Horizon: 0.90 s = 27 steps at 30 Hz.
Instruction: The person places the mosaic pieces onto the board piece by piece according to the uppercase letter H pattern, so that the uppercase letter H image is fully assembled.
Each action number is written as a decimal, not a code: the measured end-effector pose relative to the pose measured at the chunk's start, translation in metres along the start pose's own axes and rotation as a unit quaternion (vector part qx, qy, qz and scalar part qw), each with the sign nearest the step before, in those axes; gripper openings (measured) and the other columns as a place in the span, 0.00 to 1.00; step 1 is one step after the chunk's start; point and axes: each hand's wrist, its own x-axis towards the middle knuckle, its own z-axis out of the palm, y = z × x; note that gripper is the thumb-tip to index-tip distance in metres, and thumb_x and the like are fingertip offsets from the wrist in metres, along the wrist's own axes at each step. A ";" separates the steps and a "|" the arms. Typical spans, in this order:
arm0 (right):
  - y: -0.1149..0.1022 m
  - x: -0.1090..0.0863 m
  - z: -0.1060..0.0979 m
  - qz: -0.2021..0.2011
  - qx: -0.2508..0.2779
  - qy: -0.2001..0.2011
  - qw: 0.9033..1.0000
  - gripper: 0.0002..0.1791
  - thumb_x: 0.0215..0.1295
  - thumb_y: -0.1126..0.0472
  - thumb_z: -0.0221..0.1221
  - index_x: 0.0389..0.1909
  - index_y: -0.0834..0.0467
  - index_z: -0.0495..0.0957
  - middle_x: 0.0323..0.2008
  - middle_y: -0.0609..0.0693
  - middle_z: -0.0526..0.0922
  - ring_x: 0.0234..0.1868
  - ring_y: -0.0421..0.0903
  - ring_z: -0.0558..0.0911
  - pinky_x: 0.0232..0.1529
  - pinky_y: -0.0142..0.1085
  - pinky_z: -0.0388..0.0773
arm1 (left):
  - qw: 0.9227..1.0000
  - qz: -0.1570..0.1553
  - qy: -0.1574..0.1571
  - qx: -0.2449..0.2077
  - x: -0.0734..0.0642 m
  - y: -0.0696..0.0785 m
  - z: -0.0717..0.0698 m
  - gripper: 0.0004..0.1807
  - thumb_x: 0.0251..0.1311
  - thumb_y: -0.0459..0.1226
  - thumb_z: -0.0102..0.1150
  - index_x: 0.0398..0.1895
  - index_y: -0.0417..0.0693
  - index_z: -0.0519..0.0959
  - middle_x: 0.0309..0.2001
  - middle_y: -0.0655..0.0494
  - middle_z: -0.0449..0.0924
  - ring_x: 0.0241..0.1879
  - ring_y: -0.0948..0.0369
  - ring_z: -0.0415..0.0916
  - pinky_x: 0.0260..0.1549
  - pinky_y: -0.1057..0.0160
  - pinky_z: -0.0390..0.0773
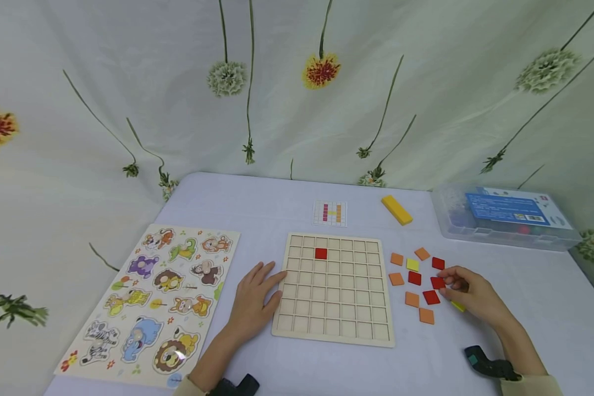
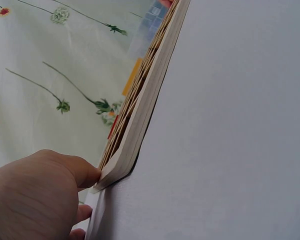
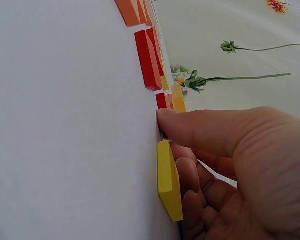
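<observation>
grid board [image 1: 331, 297] lies flat, columns running front to back

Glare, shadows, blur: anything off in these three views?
Head: mostly even light, small glare spot on the lion picture, soft shadow under the right hand. Left wrist: dimmer, shadow beside the left hand by the corner of the grid board. Right wrist: darkens toward the lower left, edges of the yellow tile fairly crisp, no obvious motion blur.
</observation>
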 end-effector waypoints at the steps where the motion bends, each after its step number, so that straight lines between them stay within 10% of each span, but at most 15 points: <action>1: 0.000 0.000 0.000 0.001 0.000 -0.001 1.000 0.21 0.59 0.65 0.65 0.52 0.68 0.75 0.40 0.56 0.77 0.41 0.49 0.73 0.32 0.23 0.73 | 1.000 0.000 -0.001 0.000 0.000 0.000 0.000 0.21 0.61 0.34 0.58 0.59 0.48 0.78 0.67 0.42 0.69 0.71 0.41 0.57 0.65 0.34 0.57; 15: -0.007 0.003 -0.010 0.006 0.009 0.012 1.000 0.20 0.63 0.61 0.64 0.52 0.66 0.74 0.39 0.56 0.78 0.40 0.49 0.75 0.30 0.25 0.76 | 1.000 -0.012 -0.013 -0.005 0.000 0.000 0.000 0.22 0.61 0.35 0.59 0.60 0.48 0.78 0.68 0.42 0.68 0.72 0.42 0.56 0.67 0.35 0.56; 27: -0.071 0.017 -0.001 -0.037 0.012 0.024 0.999 0.18 0.62 0.60 0.64 0.50 0.65 0.75 0.37 0.55 0.80 0.39 0.49 0.78 0.33 0.27 0.77 | 1.000 -0.011 -0.012 -0.001 0.001 0.000 -0.001 0.22 0.62 0.34 0.58 0.60 0.48 0.78 0.69 0.43 0.68 0.72 0.42 0.56 0.67 0.36 0.55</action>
